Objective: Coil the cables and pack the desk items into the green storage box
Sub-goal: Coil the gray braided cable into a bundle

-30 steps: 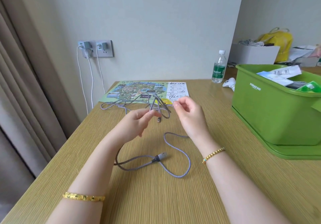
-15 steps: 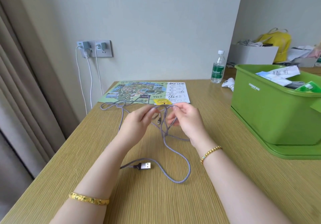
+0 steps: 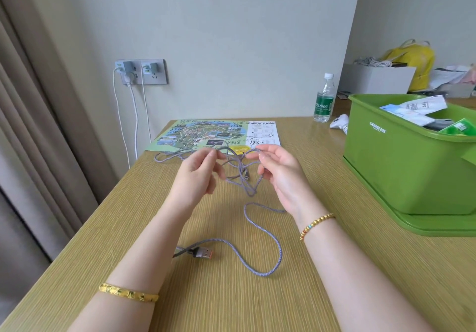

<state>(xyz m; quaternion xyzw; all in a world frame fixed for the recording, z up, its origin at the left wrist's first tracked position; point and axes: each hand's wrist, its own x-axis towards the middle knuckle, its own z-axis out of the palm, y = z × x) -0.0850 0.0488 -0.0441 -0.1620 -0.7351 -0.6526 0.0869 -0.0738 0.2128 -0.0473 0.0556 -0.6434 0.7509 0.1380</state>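
A grey braided cable (image 3: pixel 260 231) runs in loops across the wooden desk (image 3: pixel 334 267), its USB plug (image 3: pixel 202 252) lying near my left forearm. My left hand (image 3: pixel 194 177) pinches a strand of the cable above the desk. To its right, my right hand (image 3: pixel 279 172) pinches another strand, and tangled loops hang between the two hands. The green storage box (image 3: pixel 401 166) stands at the right on its green lid, with packets and papers inside.
A colourful map sheet (image 3: pixel 203 133) lies at the desk's far edge, with part of the cable on it. A water bottle (image 3: pixel 324 98) and a white object (image 3: pixel 340 123) stand left of the box. Chargers with white cords fill the wall socket (image 3: pixel 141 71). A curtain hangs left.
My hands have drawn apart, spreading the cable loops between them. The loose end on the desk has shifted, with the USB plug sliding toward my left forearm.
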